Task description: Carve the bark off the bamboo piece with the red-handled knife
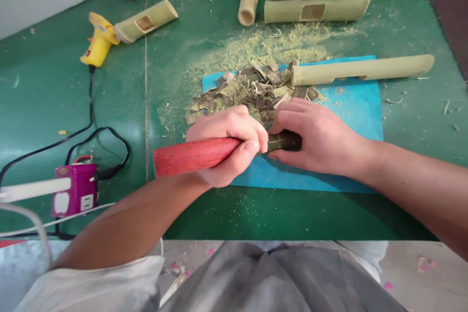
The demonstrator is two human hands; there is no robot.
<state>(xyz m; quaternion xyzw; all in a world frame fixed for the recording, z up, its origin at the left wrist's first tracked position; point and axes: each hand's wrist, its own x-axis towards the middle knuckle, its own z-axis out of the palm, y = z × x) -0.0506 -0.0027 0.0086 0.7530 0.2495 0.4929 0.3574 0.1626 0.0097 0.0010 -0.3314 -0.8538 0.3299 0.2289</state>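
Note:
My left hand [229,142] is closed around a red wooden handle [192,156] that sticks out to the left. My right hand [314,137] covers and grips a dark piece [287,140] right next to the left hand; the tool's working end is hidden under it. Both hands hover over a blue mat [356,107]. Just behind them lies a pile of bamboo chips [252,91].
A long bamboo stick [365,69] lies across the mat's far edge. Several cut bamboo tubes [317,9] lie at the back. A yellow glue gun [98,41] and purple power strip [75,195] with cables sit at left. Sawdust covers the green surface [183,39].

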